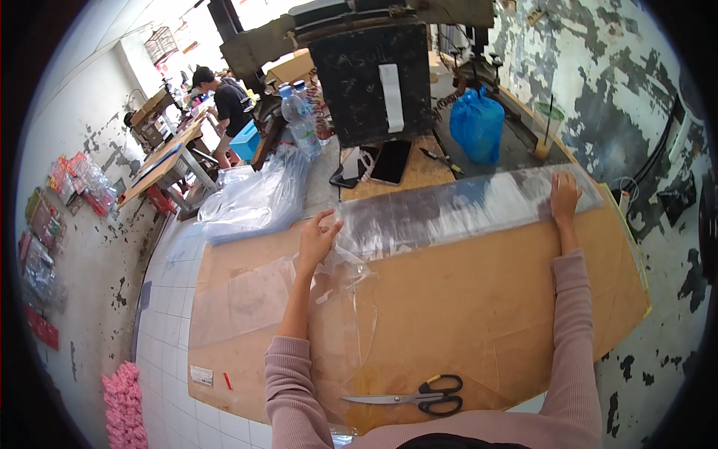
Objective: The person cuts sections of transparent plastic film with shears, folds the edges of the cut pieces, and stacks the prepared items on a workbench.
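Note:
A long strip of clear plastic sheeting (449,213), apparently stacked, lies across the back of a brown tabletop. At its left end, my left hand (320,238) has bent fingers closed on a thin, crumpled clear plastic sheet (348,271). That sheet trails toward me over the table. On the strip's right end rests my right hand (565,197), its bent fingers gripping the plastic near the far edge. The undersides of the fingers are hidden. Black-handled scissors (419,398) lie near the front edge, apart from both hands.
A pile of clear plastic bags (258,191) sits at the back left. Behind the strip are a black machine panel (372,82), a phone (391,162), water bottles (300,123), a blue bag (477,126) and a cup (548,120). Another person (228,105) works farther off.

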`<state>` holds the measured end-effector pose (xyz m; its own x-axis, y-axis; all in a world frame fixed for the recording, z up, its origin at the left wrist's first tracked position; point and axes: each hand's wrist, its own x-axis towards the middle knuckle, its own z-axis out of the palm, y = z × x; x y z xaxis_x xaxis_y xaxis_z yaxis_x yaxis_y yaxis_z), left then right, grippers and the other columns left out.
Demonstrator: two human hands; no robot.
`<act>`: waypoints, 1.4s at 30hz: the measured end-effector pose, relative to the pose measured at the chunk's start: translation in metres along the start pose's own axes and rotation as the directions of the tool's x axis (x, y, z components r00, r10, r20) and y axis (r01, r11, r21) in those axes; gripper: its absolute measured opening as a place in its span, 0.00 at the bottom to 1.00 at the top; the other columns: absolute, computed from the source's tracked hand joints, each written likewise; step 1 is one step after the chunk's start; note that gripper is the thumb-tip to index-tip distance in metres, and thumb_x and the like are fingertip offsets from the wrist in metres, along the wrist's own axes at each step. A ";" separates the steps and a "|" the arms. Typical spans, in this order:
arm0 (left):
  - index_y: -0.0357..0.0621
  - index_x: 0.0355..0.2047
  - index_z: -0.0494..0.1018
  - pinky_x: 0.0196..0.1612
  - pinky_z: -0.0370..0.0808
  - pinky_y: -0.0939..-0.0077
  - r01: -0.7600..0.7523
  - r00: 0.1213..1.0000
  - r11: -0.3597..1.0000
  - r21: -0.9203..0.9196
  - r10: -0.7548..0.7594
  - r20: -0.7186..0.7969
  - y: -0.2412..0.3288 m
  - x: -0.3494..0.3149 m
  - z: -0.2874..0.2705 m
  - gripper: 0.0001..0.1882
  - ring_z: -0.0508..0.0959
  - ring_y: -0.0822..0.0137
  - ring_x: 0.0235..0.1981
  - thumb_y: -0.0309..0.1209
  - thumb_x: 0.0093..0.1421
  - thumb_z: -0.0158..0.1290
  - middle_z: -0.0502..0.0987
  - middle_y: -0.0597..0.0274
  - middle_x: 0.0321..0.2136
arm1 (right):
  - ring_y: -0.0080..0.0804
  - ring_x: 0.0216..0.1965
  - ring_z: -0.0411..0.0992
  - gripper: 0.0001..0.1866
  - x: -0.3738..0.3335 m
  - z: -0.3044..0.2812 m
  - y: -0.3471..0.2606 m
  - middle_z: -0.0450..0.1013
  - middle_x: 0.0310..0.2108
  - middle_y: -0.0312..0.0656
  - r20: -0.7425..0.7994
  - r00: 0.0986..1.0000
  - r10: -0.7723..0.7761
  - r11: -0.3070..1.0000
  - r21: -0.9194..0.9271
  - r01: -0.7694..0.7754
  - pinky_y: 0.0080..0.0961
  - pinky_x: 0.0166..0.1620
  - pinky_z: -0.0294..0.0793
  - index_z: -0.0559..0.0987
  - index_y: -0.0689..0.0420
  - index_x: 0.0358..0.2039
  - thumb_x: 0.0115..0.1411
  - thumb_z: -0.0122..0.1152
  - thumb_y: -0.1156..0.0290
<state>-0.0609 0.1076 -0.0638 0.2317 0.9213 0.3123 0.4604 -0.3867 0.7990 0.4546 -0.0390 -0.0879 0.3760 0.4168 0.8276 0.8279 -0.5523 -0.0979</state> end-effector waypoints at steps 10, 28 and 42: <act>0.35 0.20 0.69 0.18 0.64 0.74 0.008 0.913 0.989 -0.150 0.054 0.405 0.067 -0.057 0.037 0.22 0.67 0.71 0.12 0.42 0.62 0.41 0.67 0.60 0.11 | 0.25 0.31 0.70 0.08 -0.063 -0.129 -0.232 0.73 0.28 0.39 0.445 0.662 -0.603 0.160 0.880 -0.447 0.24 0.34 0.69 0.74 0.60 0.34 0.56 0.54 0.69; 0.42 0.21 0.75 0.23 0.69 0.61 -0.230 0.949 0.958 0.172 0.182 0.256 0.036 -0.055 0.079 0.22 0.73 0.51 0.17 0.44 0.60 0.42 0.71 0.51 0.11 | 0.35 0.31 0.68 0.02 -0.131 -0.235 -0.217 0.70 0.26 0.38 -0.296 0.206 -0.933 -0.341 0.910 -0.235 0.31 0.35 0.66 0.75 0.54 0.26 0.52 0.54 0.71; 0.39 0.29 0.70 0.28 0.67 0.76 -0.332 0.941 0.932 -0.147 0.338 0.014 0.093 -0.086 0.059 0.12 0.73 0.66 0.22 0.36 0.60 0.45 0.72 0.57 0.21 | 0.23 0.27 0.73 0.17 -0.118 -0.171 -0.231 0.71 0.21 0.38 0.565 0.127 -0.816 0.267 0.563 -0.782 0.17 0.29 0.73 0.73 0.64 0.32 0.62 0.45 0.61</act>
<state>0.0126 -0.0102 -0.0465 0.3857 0.7359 0.5564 0.2265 -0.6602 0.7161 0.1474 -0.0838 -0.0689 -0.3924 0.9110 -0.1270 0.1615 -0.0677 -0.9846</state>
